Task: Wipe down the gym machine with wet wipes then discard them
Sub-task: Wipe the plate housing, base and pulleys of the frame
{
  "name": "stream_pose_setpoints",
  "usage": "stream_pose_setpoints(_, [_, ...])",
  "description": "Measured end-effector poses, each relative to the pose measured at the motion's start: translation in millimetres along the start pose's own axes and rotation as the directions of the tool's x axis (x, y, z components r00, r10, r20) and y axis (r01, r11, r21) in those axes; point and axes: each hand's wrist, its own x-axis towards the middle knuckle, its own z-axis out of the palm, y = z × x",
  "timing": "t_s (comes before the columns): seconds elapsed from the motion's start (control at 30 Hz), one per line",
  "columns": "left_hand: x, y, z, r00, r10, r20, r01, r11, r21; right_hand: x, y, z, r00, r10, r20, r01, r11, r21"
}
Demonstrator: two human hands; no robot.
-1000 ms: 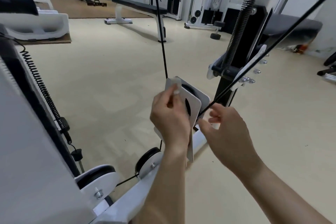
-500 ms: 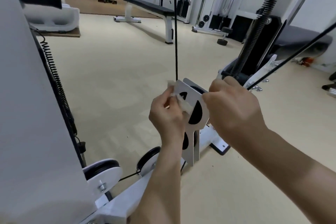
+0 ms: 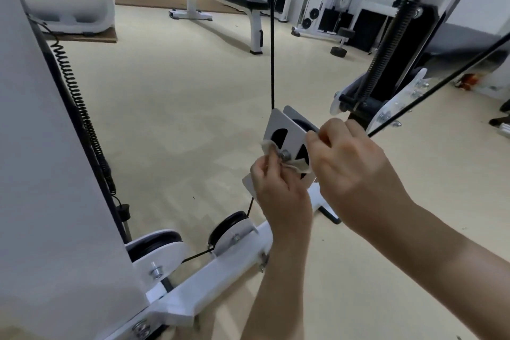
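Since approx half a sec ago the wipe has dropped from the bracket's top-left corner to its centre bolt. R hand has slid off the top edge to the right edge.

Progress, L to R: white shroud and coiled cord at 9 o'clock in view show no sign either way of wiping, can't tell. Same for the two low pulleys and base rail at approx 7 o'clock. Work is mid-wipe on the floating pulley bracket, near centre of view, hanging on the vertical cable.

Left hand sits at 6 o'clock of the bracket, fingers curled, pinching the wipe vs the front plate. Wipe is small, off-white, bunched. It wraps round the bolt, one tail poking to 10 o'clock, the other to 4 o'clock. Wet or dry: can't tell.

Right hand is at 3 o'clock of the bracket, fingers curled, gripping the plate's right edge, prob to stop it swinging.

Further R, spring and black column at 1 o'clock, plus diagonal cable, look untouched.

My read: wiping is partway, w/ this one plate in hand and much of the machine prob left. Discard step not begun. No bin in view.
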Motion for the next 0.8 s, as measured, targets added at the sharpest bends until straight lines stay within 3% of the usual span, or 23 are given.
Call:
stream_pose_setpoints(0.1, [-31.0,-2.1,3.1,0.999,0.053,-0.008,-0.053,0.998,-0.039,-3.6,7.5,4.5,0.998,0.053,-0.035,-0.05,0.995,0.087])
stream_pose_setpoints(0.27, [-24.8,-31.1,-2.3,0.99,0.102,-0.098,-0.093,0.991,0.092,-10.7,9.3,11.4,0.991,0.029,-0.133,-0.017,0.996,0.086])
stream_pose_setpoints(0.4, [-24.7,-39.0,-17.4,0.978,-0.184,-0.101,0.186,0.982,0.012,-7.4,7.5,13.7,0.991,0.037,-0.132,-0.022,0.993,0.115])
stream_pose_setpoints(0.5, [-28.5,-18.3,-16.0,0.997,-0.08,-0.011,0.08,0.996,-0.032,-8.9,4.8,14.9,0.983,0.035,-0.179,-0.008,0.989,0.15])
stream_pose_setpoints(0.57, [-33.4,-0.1,-11.3,0.994,-0.073,0.085,0.081,0.992,-0.097,-9.9,2.5,16.6,0.976,0.039,-0.215,-0.001,0.985,0.173])
stream_pose_setpoints(0.63, [-34.9,-2.5,-7.9,0.995,-0.087,0.056,0.092,0.991,-0.097,-11.5,1.8,18.0,0.97,0.051,-0.237,-0.003,0.981,0.196])
stream_pose_setpoints(0.8, [-55.0,-52.7,-12.8,0.952,-0.304,-0.038,0.305,0.952,0.017,-19.0,1.3,20.6,0.96,0.049,-0.277,0.01,0.979,0.206])
